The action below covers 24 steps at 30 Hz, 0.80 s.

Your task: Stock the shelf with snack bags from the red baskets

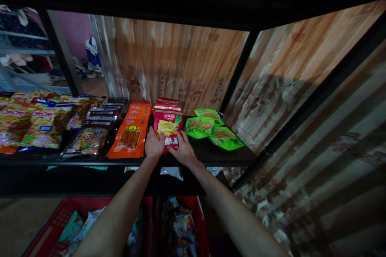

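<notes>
Both my hands rest on the front red snack packet, the nearest one of a short row of red packets on a dark shelf. My left hand grips the packet's lower left edge with curled fingers. My right hand holds its lower right corner, fingers pressed on the packet's face. Orange snack packets lie just left of my left hand. Green packets lie to the right of my right hand.
Further left on the shelf are dark brown packets and yellow-and-blue snack bags. Two red baskets with mixed packets sit below the shelf. Corrugated wooden panels close off the back and right side.
</notes>
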Motion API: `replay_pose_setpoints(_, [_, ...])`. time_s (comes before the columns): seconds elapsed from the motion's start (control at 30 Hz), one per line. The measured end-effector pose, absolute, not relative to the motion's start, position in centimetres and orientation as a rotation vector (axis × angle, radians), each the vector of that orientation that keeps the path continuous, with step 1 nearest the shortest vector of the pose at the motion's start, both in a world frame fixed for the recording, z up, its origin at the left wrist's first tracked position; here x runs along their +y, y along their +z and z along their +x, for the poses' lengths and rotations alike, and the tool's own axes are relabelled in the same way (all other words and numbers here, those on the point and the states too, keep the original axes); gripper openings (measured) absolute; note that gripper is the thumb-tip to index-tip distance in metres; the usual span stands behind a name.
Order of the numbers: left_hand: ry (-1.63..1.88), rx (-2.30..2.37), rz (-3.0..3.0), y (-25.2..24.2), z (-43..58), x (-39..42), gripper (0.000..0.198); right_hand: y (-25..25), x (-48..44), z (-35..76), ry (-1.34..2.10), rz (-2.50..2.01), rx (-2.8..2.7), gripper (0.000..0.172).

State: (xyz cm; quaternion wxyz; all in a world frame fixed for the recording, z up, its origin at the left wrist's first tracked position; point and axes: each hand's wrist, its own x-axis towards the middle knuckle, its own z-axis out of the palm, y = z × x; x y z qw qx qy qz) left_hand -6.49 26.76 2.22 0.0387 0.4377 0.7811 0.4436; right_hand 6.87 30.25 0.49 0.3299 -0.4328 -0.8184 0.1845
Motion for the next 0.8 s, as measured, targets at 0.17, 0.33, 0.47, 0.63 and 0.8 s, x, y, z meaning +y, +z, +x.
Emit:
replay_pose_setpoints(0.17, [1.467, 2.395, 1.498, 1.1, -6.4, 27.0, 0.057, 0.9, 30.2, 7.0, 0.529, -1.172, -2.130, 0.082])
replay_pose_setpoints(0.33, [1.497, 2.462, 1.652, 1.0, -6.1, 26.5, 0.054, 0.6, 30.2, 7.1, 0.509, -1.123, -2.156, 0.080])
replay_pose_setpoints(0.47, [1.425, 2.385, 2.036, 1.5, -5.4, 25.7, 0.043, 0.3, 30.4, 7.1, 0.492, -1.074, -2.169, 0.075])
replay_pose_setpoints(0.63, [1.262, 2.359, 2.127, 1.5, -5.1, 25.7, 0.047, 0.4, 30.8, 7.5, 0.534, -1.045, -2.125, 0.068])
replay_pose_setpoints(0.8, [1.248, 2.450, 1.939, 0.9, -5.0, 26.3, 0.060, 1.2, 32.3, 8.0, 0.711, -1.051, -1.945, 0.056])
